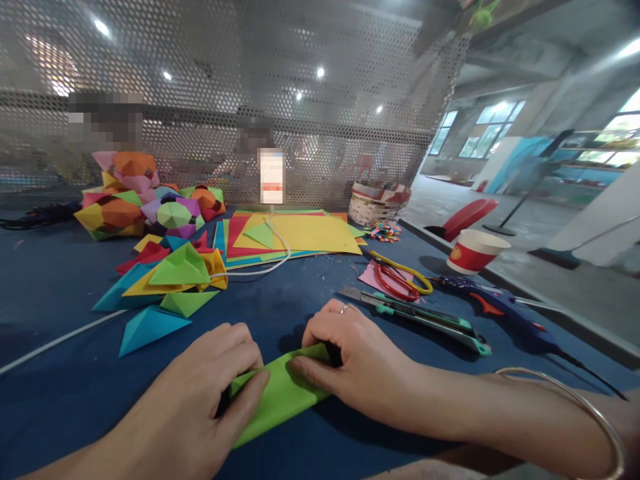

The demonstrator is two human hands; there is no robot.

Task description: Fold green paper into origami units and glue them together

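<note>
Well, on the far left some bright paper balls point(120, 217) sit in a pile on the blue table point(45, 287). Just in front and a bit right are pointy folded papers point(183, 263) in green, yellow, red and blue. Next comes the left hand point(210, 380), its thumb and fingers pinched on one end of a folded green paper point(285, 393). That paper is low in the middle, between both hands. Behind it lies a stack of colored paper point(310, 233). The right hand point(355, 353) pinches the paper's other end, thumb on top. Past that hand are scissors point(400, 262) with red and yellow handles, and a green and black cutter point(425, 320). Farther right are a paper cup point(475, 252) and a blue glue gun point(520, 320).
</note>
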